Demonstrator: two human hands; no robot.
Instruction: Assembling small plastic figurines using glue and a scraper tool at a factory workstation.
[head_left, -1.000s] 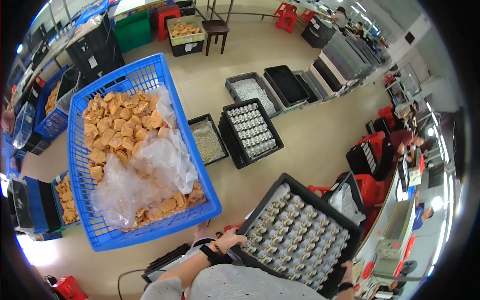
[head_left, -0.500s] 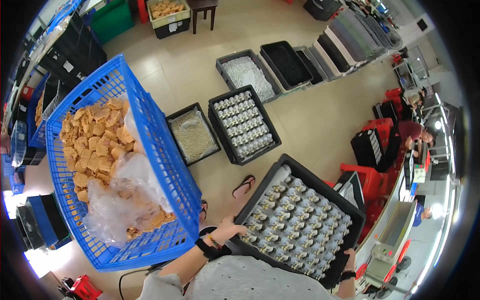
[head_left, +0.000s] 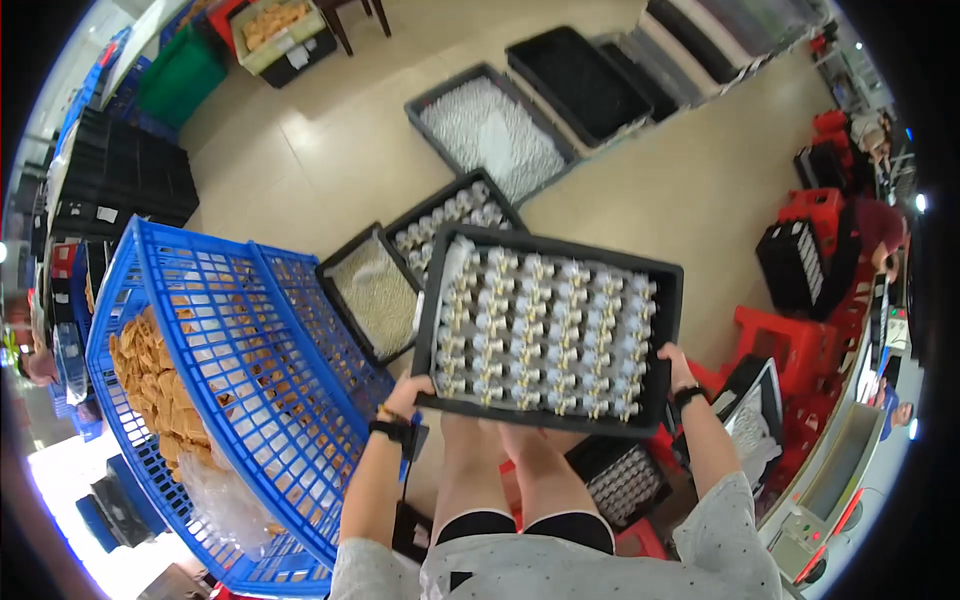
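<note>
Between my two hands hangs a black plastic tray [head_left: 555, 418], held out in front of my body. Rows of small silvery parts with brass-coloured bits [head_left: 535, 330] fill it. My left hand [head_left: 408, 392] grips the tray's near left corner, and my right hand [head_left: 680, 368] is closed round its right rim. Partly hidden behind the held tray, another black tray [head_left: 478, 182] of similar parts rests on the floor. Beside that one sits a black tray of small beige pieces [head_left: 372, 290].
At left stands a tall blue basket [head_left: 270, 380] with orange-tan pieces [head_left: 160, 385] and clear plastic. Farther off are a tray of white pieces [head_left: 490, 130] and a black tray [head_left: 578, 85]. Red stools [head_left: 775, 345] and a tray of parts [head_left: 628, 480] lie to the right.
The held tray has swung up and to the left, turned nearly level across my view, and now overlaps the floor tray of parts. Both hands have kept hold as my view shifted.
</note>
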